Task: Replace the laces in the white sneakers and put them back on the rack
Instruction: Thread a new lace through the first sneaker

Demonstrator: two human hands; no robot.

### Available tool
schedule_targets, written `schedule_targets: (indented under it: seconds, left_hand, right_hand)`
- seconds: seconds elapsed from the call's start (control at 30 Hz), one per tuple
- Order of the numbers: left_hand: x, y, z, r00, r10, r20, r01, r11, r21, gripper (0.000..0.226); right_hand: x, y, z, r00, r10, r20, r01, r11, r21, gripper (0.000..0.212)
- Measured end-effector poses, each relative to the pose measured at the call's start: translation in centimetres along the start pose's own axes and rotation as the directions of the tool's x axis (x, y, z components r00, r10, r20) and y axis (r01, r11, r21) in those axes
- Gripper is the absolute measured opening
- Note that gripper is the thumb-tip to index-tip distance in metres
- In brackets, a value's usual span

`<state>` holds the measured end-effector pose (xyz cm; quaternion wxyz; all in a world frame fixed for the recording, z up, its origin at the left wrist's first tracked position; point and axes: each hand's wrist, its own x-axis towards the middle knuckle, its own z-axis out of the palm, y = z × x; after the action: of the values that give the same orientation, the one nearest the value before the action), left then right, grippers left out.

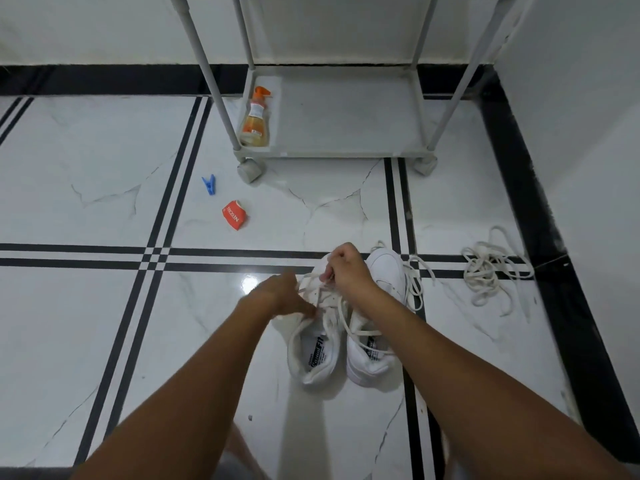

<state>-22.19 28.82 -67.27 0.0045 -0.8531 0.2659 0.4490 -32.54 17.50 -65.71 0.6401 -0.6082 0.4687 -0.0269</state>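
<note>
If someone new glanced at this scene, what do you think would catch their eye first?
Probably the two hands at centre: the right hand pinches a lace above the left sneaker, while the left hand holds that shoe's side. Next, the colours: an orange spray bottle on the rack's bottom shelf, and a blue clothes peg beside a red packet on the floor. A loose lace pile lies right.
</note>
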Motion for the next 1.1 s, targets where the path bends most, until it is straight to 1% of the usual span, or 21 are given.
schedule_targets:
  seconds: [0.07,0.13,0.17,0.2,0.27,0.3,0.33,0.37,0.43,0.47,0.5,0.57,0.63,0.7,0.73,0.77,0.83,0.93,1.0,1.03,1.1]
  left_hand:
    - [0.5,-0.8,3.0,0.986,-0.049,-0.161,0.046,0.999,-0.023,0.104]
    - [0.5,-1.4,5.0,0.964,-0.094,-0.25,0.05,0.983,-0.177,0.106]
    - [0.4,-1.5,5.7,0.957,-0.12,-0.265,0.041,0.957,-0.289,0.103]
    - [0.4,-1.6,6.1,0.953,-0.151,-0.262,0.04,0.923,-0.383,0.101]
    - [0.6,-1.8,6.5,0.96,-0.174,-0.218,0.047,0.871,-0.489,0.094]
    - [0.7,-1.9,6.6,0.967,-0.171,-0.191,0.045,0.846,-0.531,0.089]
    - [0.9,-1.9,6.7,0.971,-0.169,-0.171,0.041,0.818,-0.574,0.084]
    - [0.8,-1.9,6.8,0.971,-0.168,-0.168,0.035,0.802,-0.597,0.08]
    - [0.7,-1.9,7.1,0.965,-0.158,-0.208,0.013,0.824,-0.567,0.077]
    - [0.7,-1.8,7.1,0.962,-0.15,-0.227,0.003,0.841,-0.542,0.075]
    - [0.7,-2.1,7.3,0.961,-0.15,-0.231,0.003,0.845,-0.535,0.073]
    - [0.7,-2.1,7.2,0.961,-0.149,-0.231,-0.001,0.837,-0.547,0.071]
    - [0.8,-2.2,7.2,0.961,-0.161,-0.226,0.005,0.824,-0.567,0.075]
    - [0.7,-2.2,7.1,0.959,-0.171,-0.227,0.008,0.814,-0.581,0.076]
    - [0.7,-2.2,7.1,0.959,-0.172,-0.227,0.007,0.81,-0.586,0.075]
    - [0.8,-2.1,7.1,0.958,-0.168,-0.232,0.0,0.809,-0.587,0.075]
    - [0.7,-2.1,7.1,0.958,-0.159,-0.239,-0.009,0.814,-0.58,0.072]
    - [0.6,-2.0,7.2,0.957,-0.15,-0.248,-0.016,0.826,-0.564,0.062]
    - [0.5,-2.0,7.2,0.955,-0.148,-0.258,-0.017,0.839,-0.544,0.054]
    - [0.5,-1.9,7.2,0.954,-0.15,-0.261,-0.017,0.839,-0.543,0.052]
    - [0.6,-1.9,7.3,0.952,-0.149,-0.266,-0.019,0.84,-0.541,0.05]
  right_hand:
    - [-0.2,-2.8,-0.6,1.0,-0.001,0.025,-0.006,0.965,0.263,0.013]
    - [-1.1,-6.6,-1.5,0.995,-0.051,0.082,-0.003,0.834,0.552,0.011]
    - [-1.5,-8.0,-2.1,0.993,-0.08,0.081,0.018,0.81,0.586,0.012]
    - [-1.5,-8.9,-2.7,0.993,-0.111,0.04,0.076,0.861,0.504,0.011]
    - [-1.2,-8.4,-3.1,0.98,-0.197,0.005,0.197,0.979,-0.043,0.011]
    - [-1.0,-7.3,-3.0,0.976,-0.206,0.066,0.215,0.899,-0.381,0.015]
    - [-0.6,-5.7,-2.5,0.979,-0.141,0.147,0.203,0.74,-0.641,0.019]
    - [-0.6,-3.9,-1.9,0.982,-0.02,0.188,0.167,0.554,-0.816,0.022]
    - [-0.9,-0.9,-0.7,0.975,0.145,0.17,0.127,0.266,-0.956,0.029]
    - [-1.0,-0.2,-0.4,0.977,0.136,0.166,0.125,0.266,-0.956,0.026]
    - [-0.9,0.0,0.1,0.979,0.072,0.193,0.156,0.352,-0.923,0.022]
    - [-1.3,-1.4,0.3,0.949,-0.249,0.194,0.311,0.625,-0.716,0.033]
    - [-1.8,-3.9,0.2,0.871,-0.485,0.082,0.472,0.777,-0.416,0.04]
    - [-2.3,-5.9,-0.1,0.922,-0.385,0.039,0.384,0.923,0.029,0.039]
    - [-2.3,-6.1,-0.1,0.959,-0.278,0.048,0.266,0.948,0.175,0.038]
    - [-2.1,-5.9,-0.3,0.982,-0.185,0.045,0.173,0.965,0.195,0.037]
    - [-0.6,-3.5,-0.5,0.995,-0.103,-0.013,0.1,0.983,-0.156,0.035]
    - [0.1,0.8,-0.7,0.994,0.045,0.101,0.037,0.723,-0.69,0.054]
    - [0.0,1.8,-0.6,0.977,0.116,0.181,0.095,0.522,-0.848,0.048]
    - [-0.3,1.1,-0.5,0.964,0.126,0.233,0.147,0.479,-0.866,0.036]
    - [-1.2,-1.5,-0.3,0.926,0.138,0.35,0.219,0.558,-0.8,0.022]
